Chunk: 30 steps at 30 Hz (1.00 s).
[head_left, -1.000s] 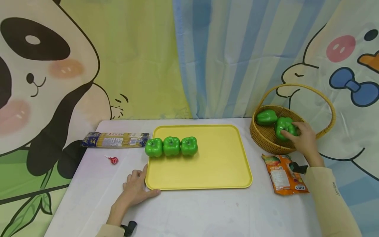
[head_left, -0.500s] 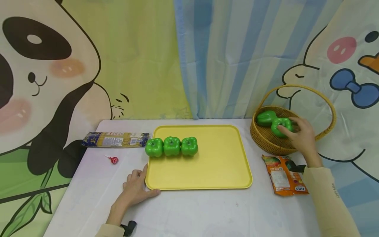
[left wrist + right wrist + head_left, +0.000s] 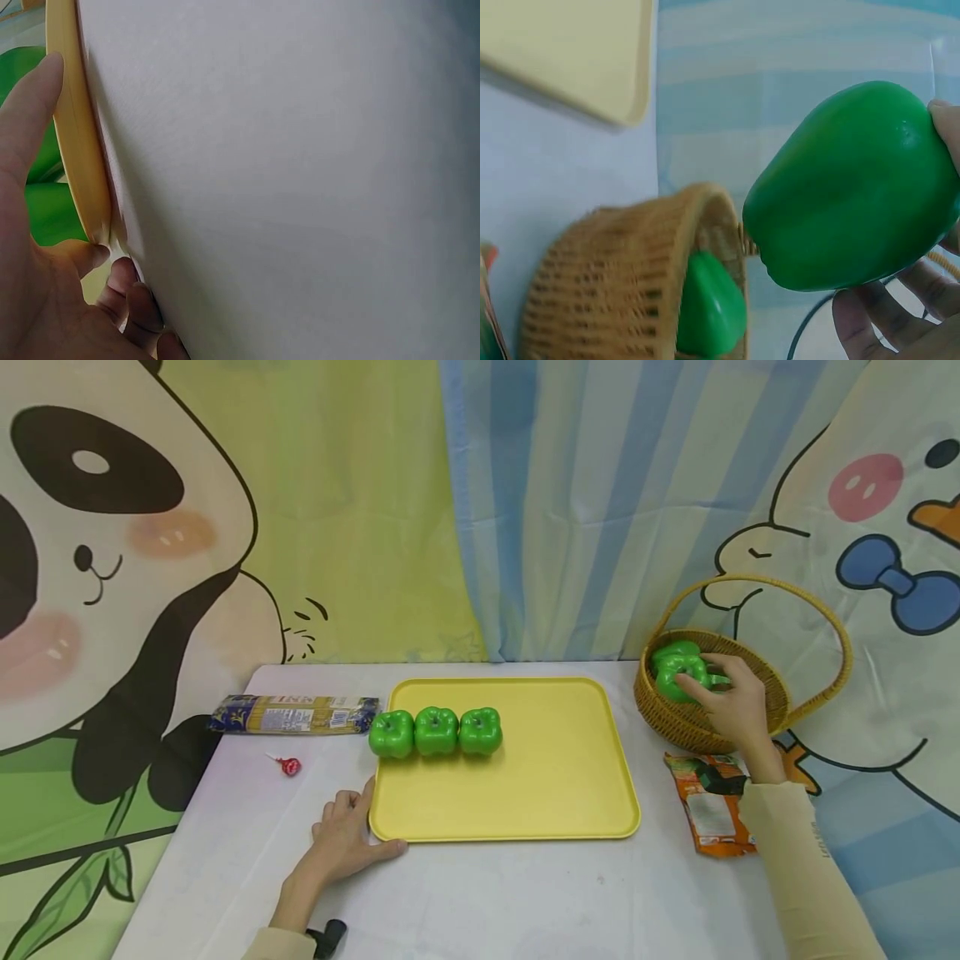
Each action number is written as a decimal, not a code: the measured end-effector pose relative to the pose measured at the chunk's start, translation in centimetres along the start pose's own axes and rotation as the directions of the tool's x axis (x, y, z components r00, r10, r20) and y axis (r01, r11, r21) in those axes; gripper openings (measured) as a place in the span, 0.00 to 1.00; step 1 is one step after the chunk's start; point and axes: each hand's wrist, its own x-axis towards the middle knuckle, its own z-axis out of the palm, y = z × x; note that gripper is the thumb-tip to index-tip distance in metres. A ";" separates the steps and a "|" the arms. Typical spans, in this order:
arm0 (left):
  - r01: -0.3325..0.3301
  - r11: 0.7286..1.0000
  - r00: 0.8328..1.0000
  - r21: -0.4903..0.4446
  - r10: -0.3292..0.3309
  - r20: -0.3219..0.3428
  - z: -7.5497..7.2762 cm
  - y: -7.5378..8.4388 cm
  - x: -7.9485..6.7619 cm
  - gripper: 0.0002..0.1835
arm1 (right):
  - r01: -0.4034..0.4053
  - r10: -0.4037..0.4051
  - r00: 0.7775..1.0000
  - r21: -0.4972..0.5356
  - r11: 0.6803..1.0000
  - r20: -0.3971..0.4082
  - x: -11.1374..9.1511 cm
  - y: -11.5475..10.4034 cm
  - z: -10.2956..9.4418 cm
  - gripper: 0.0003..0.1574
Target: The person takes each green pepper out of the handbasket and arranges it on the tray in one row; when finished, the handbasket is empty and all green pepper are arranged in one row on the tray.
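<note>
While your right hand (image 3: 731,706) grips a green pepper (image 3: 678,675) above the basket (image 3: 675,727) rim, your left hand (image 3: 341,843) rests flat-fingered against the tray (image 3: 562,777) corner; right of three peppers (image 3: 435,732), the tray lies bare.

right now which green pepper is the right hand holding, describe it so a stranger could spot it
Look to the woven wicker basket with a hoop handle, right of the yellow plastic tray. The glossy green bell pepper sits in the right hand, lifted above the basket. Unlike the other green pepper lying inside, fingers wrap it.
</note>
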 end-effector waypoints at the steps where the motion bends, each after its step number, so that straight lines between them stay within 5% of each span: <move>1: -0.002 1.000 1.000 -0.001 0.002 0.000 0.0 0.0 0.0 0.68 | 0.006 -0.006 1.000 0.013 1.000 0.004 0.0 -0.2 0.2 0.36; 19: -0.001 1.000 1.000 0.005 0.001 0.004 -0.1 0.1 0.0 0.68 | 0.008 -0.039 0.981 0.162 0.987 0.190 -2.0 -2.5 6.8 0.35; 30: -0.012 1.000 1.000 0.012 0.012 -0.007 0.0 0.0 0.0 0.68 | 0.021 -0.095 0.914 0.188 0.982 0.395 -3.5 -3.6 11.4 0.37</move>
